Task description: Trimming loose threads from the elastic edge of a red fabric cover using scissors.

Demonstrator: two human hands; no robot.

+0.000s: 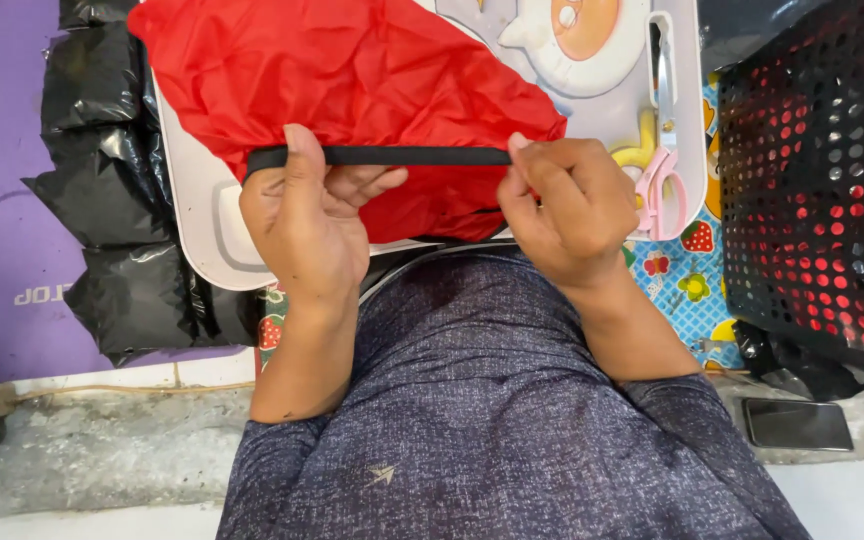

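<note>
- My left hand (304,225) and right hand (569,205) are each clamped on one end of a flat black elastic band (382,156), pulled taut between them.
- The band lies along the edge of the crumpled red fabric (352,80), over the white plastic lap tray surface (197,215).
- I judge this the stretching-and-lining-up step; next calls for even tension and keeping band and hem aligned.
- Pink scissors (660,185) lie just right of my right hand.
- The fabric's far part is cut off; the black perforated basket's (822,170) red contents are unclear.
</note>
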